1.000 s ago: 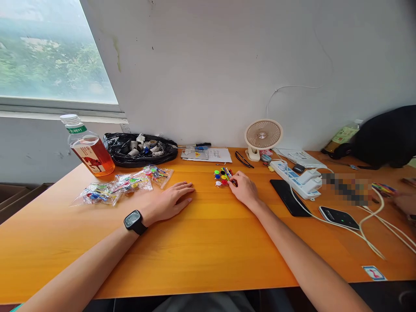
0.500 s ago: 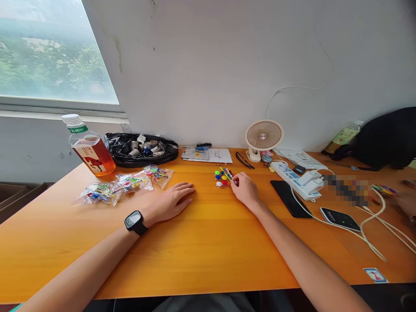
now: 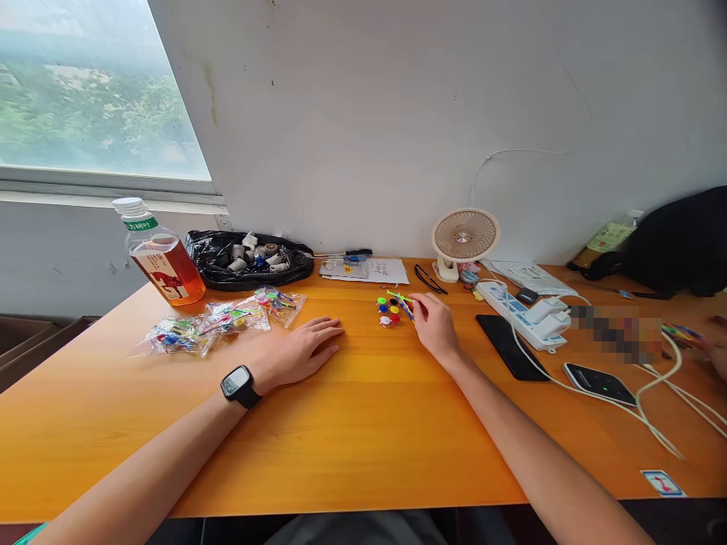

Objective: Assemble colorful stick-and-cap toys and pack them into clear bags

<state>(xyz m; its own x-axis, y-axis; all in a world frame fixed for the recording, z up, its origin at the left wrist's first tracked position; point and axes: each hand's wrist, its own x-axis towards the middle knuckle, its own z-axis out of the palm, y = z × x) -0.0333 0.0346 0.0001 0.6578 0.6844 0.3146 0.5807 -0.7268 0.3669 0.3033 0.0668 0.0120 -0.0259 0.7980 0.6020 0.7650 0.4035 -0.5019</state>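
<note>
My left hand (image 3: 301,350) lies flat on the orange table (image 3: 363,424), fingers stretched out, holding nothing; a black watch (image 3: 238,385) is on its wrist. My right hand (image 3: 436,325) is pinched on a bundle of thin coloured sticks (image 3: 402,302), lifted slightly off the table. Just left of it sit several small coloured round pieces (image 3: 388,309). Clear bags of coloured parts (image 3: 219,324) lie left of my left hand.
A tea bottle (image 3: 162,257) and a black bag of grey parts (image 3: 250,261) stand at the back left. Papers (image 3: 366,269), glasses (image 3: 427,278), a small fan (image 3: 463,241), a power strip (image 3: 525,312), two phones (image 3: 511,344) and cables lie right. Another person's hand (image 3: 716,344) shows at the far right.
My right hand has lifted the coloured sticks a little and shifted slightly right and back. My left hand has stayed flat in place.
</note>
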